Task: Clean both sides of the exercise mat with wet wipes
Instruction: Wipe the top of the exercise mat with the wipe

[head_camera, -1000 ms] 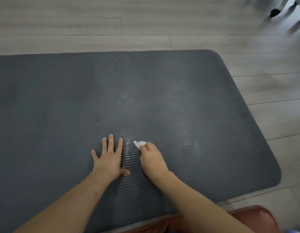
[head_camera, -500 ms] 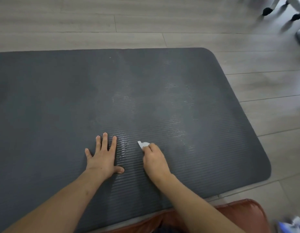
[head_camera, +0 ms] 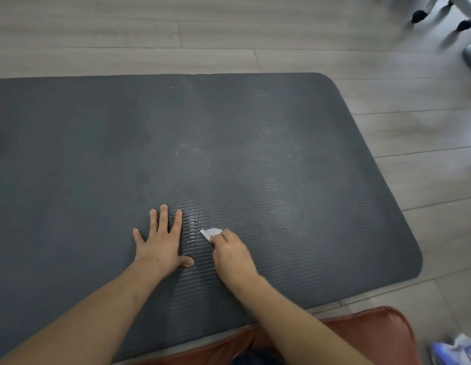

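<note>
A dark grey ribbed mat lies flat on a pale wood-plank floor, its long axis running left to right across the view; its rounded right end shows in full, while the left end runs out of frame. The ribs run along that same axis. Wet streaks shine on the middle and right part of the surface.

Near the front edge, the left hand rests palm down on the mat, fingers straight and slightly spread, thumb out to the right. Just beside it, the right hand has its fingers curled, pinching a small white wipe whose corner sticks out toward the left hand and touches the mat on a glistening patch between the two hands.

Both bare forearms reach in from the bottom of the view. A rust-brown cushion sits at the mat's front edge, with a blue-and-white pack, blurred, at the lower right corner. Dark furniture feet stand on the floor at the upper right
</note>
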The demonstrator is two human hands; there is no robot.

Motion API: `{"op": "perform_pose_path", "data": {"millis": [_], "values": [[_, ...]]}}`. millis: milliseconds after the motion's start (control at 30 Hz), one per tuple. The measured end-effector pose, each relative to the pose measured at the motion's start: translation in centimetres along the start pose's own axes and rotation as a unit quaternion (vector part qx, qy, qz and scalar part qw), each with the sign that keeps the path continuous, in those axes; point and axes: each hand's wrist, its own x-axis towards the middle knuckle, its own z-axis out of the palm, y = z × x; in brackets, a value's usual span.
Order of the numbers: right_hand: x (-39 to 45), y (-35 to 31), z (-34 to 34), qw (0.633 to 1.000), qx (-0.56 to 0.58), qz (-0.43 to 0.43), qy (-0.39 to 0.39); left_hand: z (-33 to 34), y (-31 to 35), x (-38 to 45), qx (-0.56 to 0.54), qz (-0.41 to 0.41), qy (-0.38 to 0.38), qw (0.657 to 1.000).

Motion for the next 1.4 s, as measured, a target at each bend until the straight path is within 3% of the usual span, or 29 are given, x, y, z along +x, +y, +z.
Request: {"op": "perform_pose_path", "data": {"millis": [100, 200, 267, 300, 333, 433, 500, 567, 667, 733, 800, 867, 933, 1000, 1067, 1167, 1233, 1267, 1333, 1400], "values": [[0.3, 6.5, -4.1, 0.998, -0.047, 0.003, 0.05, 0.1, 0.0, -0.4, 0.002, -0.004, 0.012, 1.0], [-0.5, 12.9, -8.3, 0.976, -0.071, 0.164, 0.121, 0.6, 0.1, -1.3, 0.018, -0.018, 0.051, 0.998], [-0.5, 12.1, -7.4, 0.94, -0.055, 0.291, 0.168, 1.2, 0.3, -2.3, 0.019, -0.028, 0.093, 0.995], [-0.4, 10.0, -5.9, 0.935, -0.034, 0.306, 0.179, 1.6, 0.3, -2.8, 0.012, -0.034, 0.115, 0.993], [-0.3, 7.3, -3.8, 0.944, -0.007, 0.275, 0.184, 2.0, 0.3, -3.4, 0.002, -0.041, 0.134, 0.99], [-1.5, 0.1, 0.4, 0.992, 0.022, 0.059, 0.107, 3.1, 0.4, -4.9, -0.033, -0.058, 0.145, 0.987], [-1.4, 2.0, 0.5, 0.999, -0.011, -0.03, 0.043, 3.6, 0.4, -5.4, -0.046, -0.067, 0.111, 0.99], [-0.8, 7.0, -1.7, 0.997, -0.065, -0.021, 0.021, 4.1, 0.4, -5.6, -0.033, -0.065, 0.076, 0.994], [-1.0, 13.3, -6.4, 0.988, -0.054, 0.114, 0.087, 4.3, 0.8, -5.6, -0.036, -0.063, 0.055, 0.996], [-1.1, 12.9, -7.2, 0.959, -0.05, 0.239, 0.142, 4.2, 1.1, -5.7, -0.044, -0.065, 0.052, 0.996], [-0.7, 8.6, -4.3, 0.944, -0.012, 0.286, 0.165, 4.2, 1.3, -5.8, -0.044, -0.067, 0.047, 0.996], [-0.9, 2.7, -0.3, 0.974, 0.02, 0.2, 0.105, 4.3, 1.3, -5.8, -0.044, -0.068, 0.043, 0.996], [-1.9, -1.3, 1.8, 0.999, 0.014, 0.039, -0.001, 4.4, 1.3, -5.7, -0.049, -0.072, 0.047, 0.995], [-1.4, 0.3, 0.6, 0.997, -0.009, -0.074, -0.011, 4.4, 1.3, -5.7, -0.046, -0.074, 0.046, 0.995], [-0.5, 5.2, -2.1, 0.997, -0.041, -0.048, 0.033, 4.5, 1.3, -5.7, -0.04, -0.071, 0.041, 0.996], [0.1, 11.9, -6.6, 0.981, -0.059, 0.152, 0.107, 4.4, 1.5, -5.7, -0.033, -0.073, 0.028, 0.996], [0.8, 11.3, -6.3, 0.95, -0.038, 0.266, 0.159, 4.4, 1.6, -5.6, -0.029, -0.075, 0.026, 0.996], [1.3, 9.3, -5.0, 0.946, -0.026, 0.28, 0.163, 4.3, 1.6, -5.6, -0.028, -0.074, 0.023, 0.997], [1.5, 3.8, -1.4, 0.973, 0.017, 0.186, 0.134, 4.4, 1.6, -5.6, -0.025, -0.074, 0.02, 0.997], [0.4, -0.7, 1.6, 0.999, 0.019, 0.019, 0.037, 4.5, 1.6, -5.4, -0.027, -0.079, 0.018, 0.996]]}}
